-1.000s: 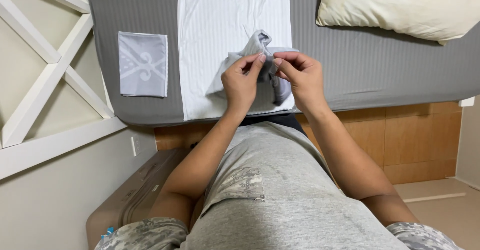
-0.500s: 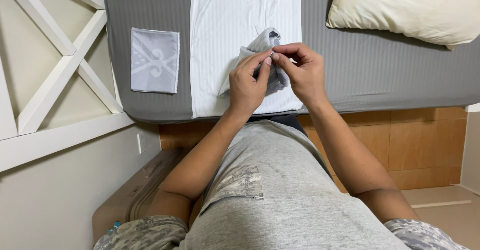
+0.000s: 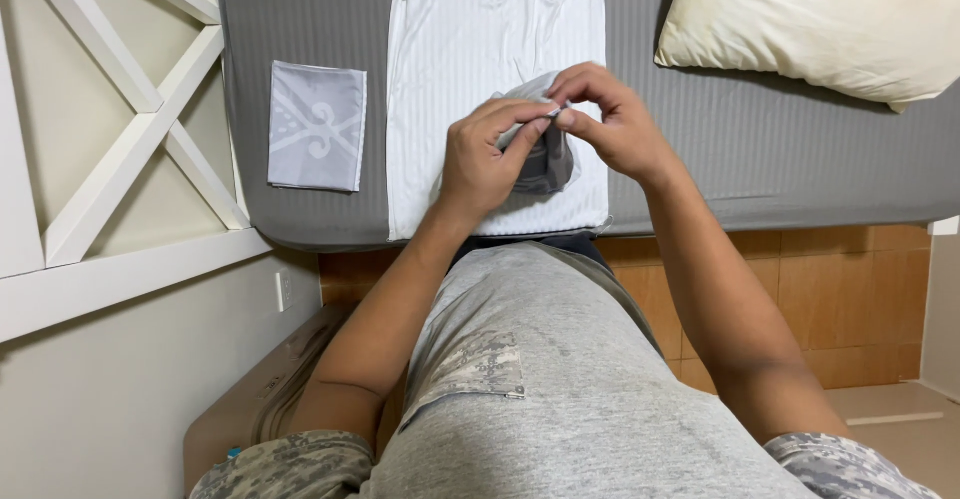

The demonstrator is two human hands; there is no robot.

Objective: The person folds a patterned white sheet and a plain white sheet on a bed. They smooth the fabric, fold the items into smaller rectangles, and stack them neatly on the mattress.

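Note:
Both hands meet over the near edge of a bed and pinch a small grey cloth (image 3: 545, 154) between their fingertips. My left hand (image 3: 485, 164) grips its left side and covers part of it. My right hand (image 3: 610, 124) holds the top corner with thumb and forefinger. The cloth hangs bunched below the fingers, just above a white striped shirt (image 3: 470, 49) laid flat on the grey sheet.
A folded grey patterned cloth (image 3: 318, 127) lies left of the shirt. A cream pillow (image 3: 820, 19) rests at the upper right on the grey bed (image 3: 780, 159). A white lattice frame (image 3: 120, 119) stands left. Wooden panelling (image 3: 830, 289) runs below the bed edge.
Both hands have lifted the grey cloth a little higher and further over the shirt, fingertips drawn closer together. The view has shifted slightly to the left.

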